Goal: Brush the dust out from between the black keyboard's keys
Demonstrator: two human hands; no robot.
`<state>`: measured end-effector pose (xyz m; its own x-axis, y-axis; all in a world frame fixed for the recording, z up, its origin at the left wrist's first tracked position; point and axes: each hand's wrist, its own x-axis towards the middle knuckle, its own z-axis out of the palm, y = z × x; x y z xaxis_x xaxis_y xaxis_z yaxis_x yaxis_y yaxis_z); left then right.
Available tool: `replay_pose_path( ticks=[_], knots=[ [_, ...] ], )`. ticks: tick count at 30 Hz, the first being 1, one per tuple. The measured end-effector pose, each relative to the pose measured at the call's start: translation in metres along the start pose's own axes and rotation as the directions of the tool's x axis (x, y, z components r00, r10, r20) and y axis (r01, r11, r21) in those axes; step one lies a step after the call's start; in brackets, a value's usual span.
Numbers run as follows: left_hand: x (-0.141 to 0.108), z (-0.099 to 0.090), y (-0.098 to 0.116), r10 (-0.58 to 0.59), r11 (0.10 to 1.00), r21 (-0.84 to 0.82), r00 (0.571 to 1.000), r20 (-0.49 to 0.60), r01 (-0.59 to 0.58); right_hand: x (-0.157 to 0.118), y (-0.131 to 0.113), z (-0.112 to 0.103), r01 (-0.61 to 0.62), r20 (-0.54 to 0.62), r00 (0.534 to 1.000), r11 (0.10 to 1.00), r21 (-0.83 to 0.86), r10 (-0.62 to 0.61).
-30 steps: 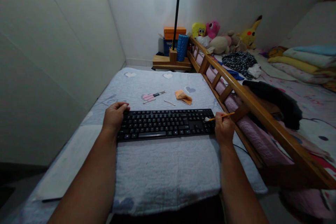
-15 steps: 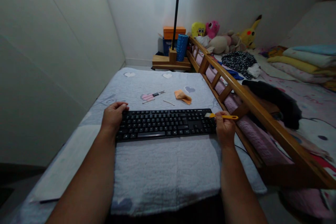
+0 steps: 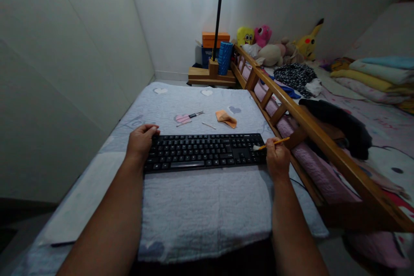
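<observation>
Gripping slim yellow brush w/ R hand, bristles at 3 o'clock of blk plastic kbd. L hand fingers pinching kbd's 9 o'clock end; kbd flat on quilted cloth.

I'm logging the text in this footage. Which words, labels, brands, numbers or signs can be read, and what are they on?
No text is clear enough to quote.
Legends on the keyboard: too small.
Pale mark along its top right edge: too small.
Print on the blue box: too small and dim.
Script on the light blue blanket, left side: too blurred.
</observation>
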<state>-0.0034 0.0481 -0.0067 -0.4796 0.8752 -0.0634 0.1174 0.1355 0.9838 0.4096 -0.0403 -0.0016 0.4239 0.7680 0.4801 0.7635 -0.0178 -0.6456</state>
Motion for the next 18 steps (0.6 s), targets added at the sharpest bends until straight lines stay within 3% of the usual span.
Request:
replay_pose_path(
  ticks=[11, 14, 18],
  knots=[
    [0.002, -0.001, -0.003, 0.017, 1.000, 0.016, 1.000, 0.011, -0.017, -0.002, 0.001, -0.011, -0.008, -0.057, 0.998, 0.998, 0.056, 0.012],
    [0.003, -0.001, -0.003, 0.016, 1.000, 0.019, 1.000, 0.005, -0.016, -0.002, 0.003, -0.009, -0.003, -0.104, 0.994, 0.995, 0.098, 0.014],
    [0.005, -0.001, -0.006, 0.037, 0.999, 0.036, 0.999, 0.009, -0.037, 0.000, 0.007, -0.001, 0.009, -0.074, 0.997, 0.993, 0.117, 0.000]
  ],
)
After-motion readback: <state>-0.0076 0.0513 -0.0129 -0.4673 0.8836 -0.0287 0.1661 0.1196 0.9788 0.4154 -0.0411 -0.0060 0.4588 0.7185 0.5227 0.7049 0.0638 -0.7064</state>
